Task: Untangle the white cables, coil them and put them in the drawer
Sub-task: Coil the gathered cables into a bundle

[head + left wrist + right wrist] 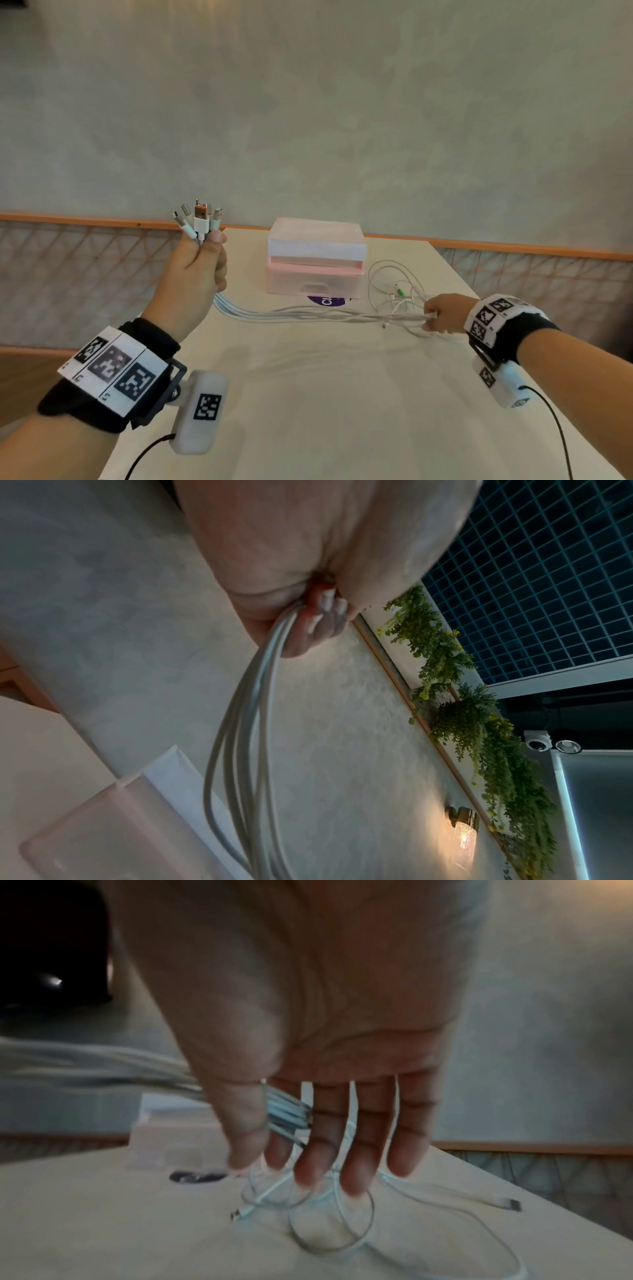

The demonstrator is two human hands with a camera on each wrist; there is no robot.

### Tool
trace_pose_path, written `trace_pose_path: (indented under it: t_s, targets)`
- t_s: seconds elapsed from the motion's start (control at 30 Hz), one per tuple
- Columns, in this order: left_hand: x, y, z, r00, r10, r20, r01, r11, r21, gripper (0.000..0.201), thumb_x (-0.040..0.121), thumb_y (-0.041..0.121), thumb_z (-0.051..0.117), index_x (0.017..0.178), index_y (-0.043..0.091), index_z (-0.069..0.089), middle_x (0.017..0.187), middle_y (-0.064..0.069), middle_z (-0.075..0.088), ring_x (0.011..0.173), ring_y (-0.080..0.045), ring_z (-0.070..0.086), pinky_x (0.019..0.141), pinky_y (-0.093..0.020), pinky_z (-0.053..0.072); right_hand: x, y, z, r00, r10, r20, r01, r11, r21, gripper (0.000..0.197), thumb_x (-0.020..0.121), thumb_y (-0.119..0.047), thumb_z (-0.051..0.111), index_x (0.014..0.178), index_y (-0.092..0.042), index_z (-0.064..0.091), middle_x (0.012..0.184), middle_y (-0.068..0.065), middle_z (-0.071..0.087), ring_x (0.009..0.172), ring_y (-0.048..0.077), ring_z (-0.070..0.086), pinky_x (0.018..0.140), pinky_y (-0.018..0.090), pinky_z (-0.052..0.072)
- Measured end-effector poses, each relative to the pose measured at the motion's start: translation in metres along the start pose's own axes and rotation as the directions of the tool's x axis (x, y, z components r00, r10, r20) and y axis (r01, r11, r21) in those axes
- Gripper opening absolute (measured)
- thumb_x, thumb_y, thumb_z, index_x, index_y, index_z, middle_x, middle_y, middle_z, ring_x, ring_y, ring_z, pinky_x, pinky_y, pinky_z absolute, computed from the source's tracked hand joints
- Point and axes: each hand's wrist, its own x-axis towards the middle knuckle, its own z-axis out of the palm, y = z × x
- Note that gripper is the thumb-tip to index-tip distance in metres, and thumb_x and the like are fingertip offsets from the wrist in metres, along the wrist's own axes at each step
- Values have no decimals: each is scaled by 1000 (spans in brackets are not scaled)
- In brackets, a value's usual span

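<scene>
My left hand is raised at the table's left edge and grips several white cables just below their plugs, which stick up out of the fist. The white cables sag from it and run right, low over the table, into my right hand, whose fingers curl loosely round the bundle. In the right wrist view the cables pass between thumb and fingers. Their far ends lie in loose tangled loops on the table. A pink drawer box stands behind the cables, in the middle.
The cream table has its right edge close behind my right hand. A round purple sticker lies in front of the drawer box. One loose plug has a green tip. A wall with an orange rail runs behind.
</scene>
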Motion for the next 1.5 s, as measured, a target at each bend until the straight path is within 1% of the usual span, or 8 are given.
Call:
trace_pose_path:
  t_s: [0.2, 0.4, 0.6, 0.7, 0.83, 1.07, 1.33, 1.5]
  targets:
    - [7, 0, -9, 998, 46, -40, -44, 997, 62, 27, 103, 21, 33, 78, 23, 42, 49, 17, 35, 44, -1, 29, 42, -14, 28, 12, 16, 11, 984, 55, -168, -55, 998, 4, 31, 89, -5, 41, 65, -24, 42, 78, -2, 63, 76, 20, 61, 66, 23, 43]
    - [3, -9, -21, 997, 56, -44, -43, 966, 256, 22, 102, 27, 37, 82, 25, 46, 59, 7, 32, 47, -7, 28, 47, -26, 25, 12, -1, -3, 953, 4, -302, -20, 998, -51, 13, 91, -11, 39, 90, -18, 50, 84, 3, 69, 79, 23, 64, 74, 33, 50]
    - [-11, -4, 17, 994, -29, 101, -27, 858, 513, 8, 90, 48, 51, 98, 45, 51, 90, 13, 62, 77, -12, 57, 74, -32, 48, -38, -77, -33, 931, -296, -215, 149, 844, -516, 24, 98, -24, 33, 109, -16, 53, 98, 6, 60, 97, 27, 60, 73, 30, 39]
    - [-20, -10, 51, 963, -165, 213, 28, 847, 530, 67, 61, 76, 63, 111, 34, 47, 98, 17, 63, 84, -3, 61, 77, -29, 50, -68, -111, -42, 900, -394, -186, 186, 733, -654, 28, 98, -21, 34, 114, -11, 56, 108, 7, 64, 100, 29, 62, 72, 33, 40]
    - [-28, -21, 88, 921, -225, 319, -8, 806, 592, 100, 49, 69, 78, 130, 28, 37, 123, 27, 46, 110, 1, 51, 91, -25, 43, -89, -136, -47, 879, -463, -110, 289, 703, -649, 21, 96, -22, 39, 105, -15, 57, 89, 2, 61, 82, 26, 60, 66, 32, 45]
    - [-22, -34, 86, 890, -203, 408, -43, 854, 519, 16, 92, 35, 54, 106, 27, 54, 93, 8, 65, 87, -13, 61, 86, -43, 50, -79, -126, -56, 854, -486, -184, 440, 865, -241, 27, 96, -37, 43, 88, -16, 57, 69, -3, 49, 73, 22, 50, 68, 36, 42]
    - [-3, -12, 61, 949, -52, 312, -87, 906, 415, 28, 97, 29, 47, 124, 23, 51, 119, 5, 62, 110, -13, 57, 97, -35, 45, -34, -86, -47, 908, -302, -289, 288, 953, -91, 23, 94, -32, 47, 76, -18, 49, 64, -5, 48, 60, 15, 50, 55, 25, 37]
    - [1, 3, 47, 947, 9, 320, -147, 899, 412, 24, 97, 27, 48, 120, 24, 53, 109, 14, 63, 100, 3, 56, 85, -18, 42, -7, -49, -33, 935, -162, -314, 135, 985, -105, 35, 95, -37, 45, 63, -27, 35, 67, -4, 47, 74, 23, 52, 69, 30, 40]
